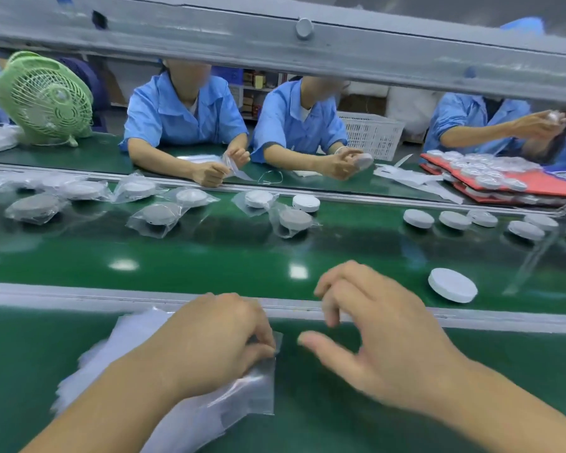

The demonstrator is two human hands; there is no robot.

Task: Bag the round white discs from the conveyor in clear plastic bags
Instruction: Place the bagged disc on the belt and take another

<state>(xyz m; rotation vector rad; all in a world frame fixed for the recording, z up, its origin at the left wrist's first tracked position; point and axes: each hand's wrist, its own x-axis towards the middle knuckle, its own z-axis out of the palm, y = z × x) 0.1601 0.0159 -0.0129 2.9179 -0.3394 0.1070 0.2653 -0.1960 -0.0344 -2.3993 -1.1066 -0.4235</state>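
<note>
left hand (216,336) tight on clear bag (258,389)

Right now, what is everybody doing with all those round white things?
People are putting white discs into clear bags. The person wearing the camera pinches the top clear bag of a pile with the left hand. The right hand is open and holds nothing. A bare disc waits on the green belt nearby. Bagged discs lie farther left; workers in blue sit opposite.

Bags (249,393) under left hand (216,338), disc (452,285) right on conveyor (209,256), bagged discs (159,217) apparently behind
</note>
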